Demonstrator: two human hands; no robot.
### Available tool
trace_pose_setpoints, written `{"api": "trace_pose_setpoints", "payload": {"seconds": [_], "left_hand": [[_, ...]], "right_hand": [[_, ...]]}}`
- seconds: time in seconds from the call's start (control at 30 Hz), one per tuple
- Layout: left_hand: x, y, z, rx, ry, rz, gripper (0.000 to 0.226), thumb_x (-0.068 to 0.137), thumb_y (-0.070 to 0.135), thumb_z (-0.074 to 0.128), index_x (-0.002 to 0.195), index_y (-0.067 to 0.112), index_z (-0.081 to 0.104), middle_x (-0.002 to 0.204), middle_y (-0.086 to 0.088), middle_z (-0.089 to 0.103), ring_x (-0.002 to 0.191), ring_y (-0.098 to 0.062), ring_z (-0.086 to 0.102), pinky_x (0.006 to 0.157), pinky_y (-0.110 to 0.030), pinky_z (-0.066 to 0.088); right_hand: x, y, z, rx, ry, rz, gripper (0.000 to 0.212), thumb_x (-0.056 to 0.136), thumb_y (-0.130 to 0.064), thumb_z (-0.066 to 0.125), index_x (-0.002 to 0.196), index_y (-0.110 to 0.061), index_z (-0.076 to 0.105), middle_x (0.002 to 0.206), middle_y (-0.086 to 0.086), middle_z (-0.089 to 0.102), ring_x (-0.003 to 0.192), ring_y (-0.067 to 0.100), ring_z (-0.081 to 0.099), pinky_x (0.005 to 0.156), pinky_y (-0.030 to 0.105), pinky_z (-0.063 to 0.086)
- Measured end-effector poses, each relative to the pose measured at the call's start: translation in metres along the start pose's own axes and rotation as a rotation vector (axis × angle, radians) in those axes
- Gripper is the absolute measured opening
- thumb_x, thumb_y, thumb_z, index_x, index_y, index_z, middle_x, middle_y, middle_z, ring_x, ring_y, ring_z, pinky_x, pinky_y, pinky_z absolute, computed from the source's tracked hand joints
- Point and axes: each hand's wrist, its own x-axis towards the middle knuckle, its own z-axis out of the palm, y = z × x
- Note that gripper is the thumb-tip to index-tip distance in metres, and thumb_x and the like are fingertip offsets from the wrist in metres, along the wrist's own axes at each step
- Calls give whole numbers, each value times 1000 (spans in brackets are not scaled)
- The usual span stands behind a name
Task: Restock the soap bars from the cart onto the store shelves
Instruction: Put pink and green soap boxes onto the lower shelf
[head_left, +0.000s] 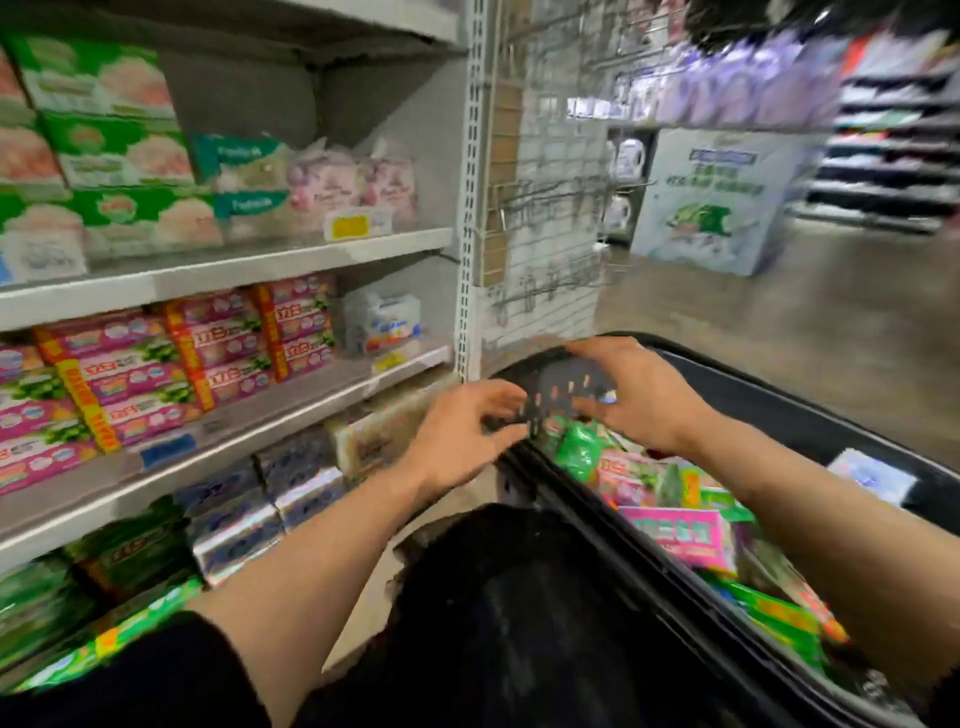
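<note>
Two hands (462, 436) (639, 395) over cart (779, 410), three shelves (260, 260)

free: upper shelf (291, 262) right end | blocked: packs (130, 374) fill left

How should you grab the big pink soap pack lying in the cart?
Come from above and grip the pink soap pack across its two long edges. It lies flat on top of the pile in the cart, with its broad face up, so those edges look easiest to reach.
</note>
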Motion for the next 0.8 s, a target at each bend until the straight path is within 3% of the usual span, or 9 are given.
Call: {"api": "trace_pose_setpoints", "payload": {"seconds": [0.1,0.23,0.37,0.47,0.6,0.8], "left_hand": [[23,21,51,35,-123,103,35,76,15,79,109,8,69,106,-5,70,95,-11,66,90,-27,50],[45,50,113,133,-352,192,50,70,18,84,116,10,66,113,-6,68,106,-19,63,93,-29,46],[61,67,165,297,-611,195,77,66,22,86,134,8,51,129,-10,58,118,-24,55,98,-33,44],[65,66,196,523,-655,232,73,65,33,84,126,14,49,124,-6,52,114,-25,53,91,-34,46],[64,63,218,887,-712,381,85,60,52,83,122,15,40,125,-5,46,113,-28,52,81,-37,44],[70,53,227,928,-762,369,66,69,48,78,117,16,45,123,-4,52,112,-27,55,85,-39,48]], "right_hand": [[-61,61,-28,-84,-33,183,52,80,-25,73,127,-9,58,126,11,62,116,28,56,95,31,39],[-142,130,-50,-160,-194,378,41,74,-18,77,113,-8,67,107,12,69,102,31,62,82,32,44],[-199,170,-50,-222,-296,578,59,75,-34,76,128,-17,59,127,8,62,116,26,56,94,33,44],[-211,180,-39,-192,-352,610,65,72,-37,76,131,-19,55,129,4,60,117,23,55,92,33,46],[-199,196,-29,-213,-259,662,77,69,-33,80,134,-9,46,128,12,51,119,29,48,96,36,43],[-168,218,-23,-66,-204,850,80,61,-43,86,119,-8,45,117,13,50,108,28,50,83,32,41]]}}
